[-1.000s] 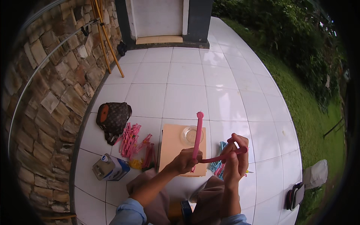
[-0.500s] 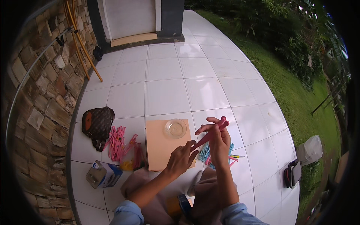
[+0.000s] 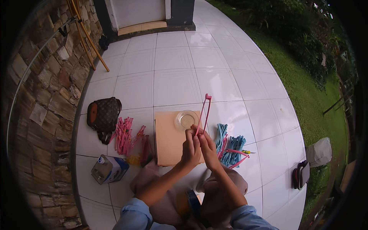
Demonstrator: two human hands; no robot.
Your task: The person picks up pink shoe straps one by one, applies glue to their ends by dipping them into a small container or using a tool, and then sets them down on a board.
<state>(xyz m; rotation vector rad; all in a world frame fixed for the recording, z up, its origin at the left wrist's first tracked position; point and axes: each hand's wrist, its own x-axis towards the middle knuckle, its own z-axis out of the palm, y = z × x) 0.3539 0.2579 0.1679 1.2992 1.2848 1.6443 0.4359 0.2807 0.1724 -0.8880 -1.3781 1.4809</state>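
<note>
Strip [image 3: 201,116], pink and folded, is pinched by left hand [image 3: 191,148] and right hand [image 3: 209,150] above tan board [image 3: 171,140].

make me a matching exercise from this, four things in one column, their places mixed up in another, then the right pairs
Things
1. pink strip
2. bowl
3. backpack
4. blue bundles

Places
A. on the tan board
B. at the left, near the stone wall
C. on the tiles, right of the board
D. in the left hand and right hand

Pairs: 1-D, 2-A, 3-B, 4-C
</note>
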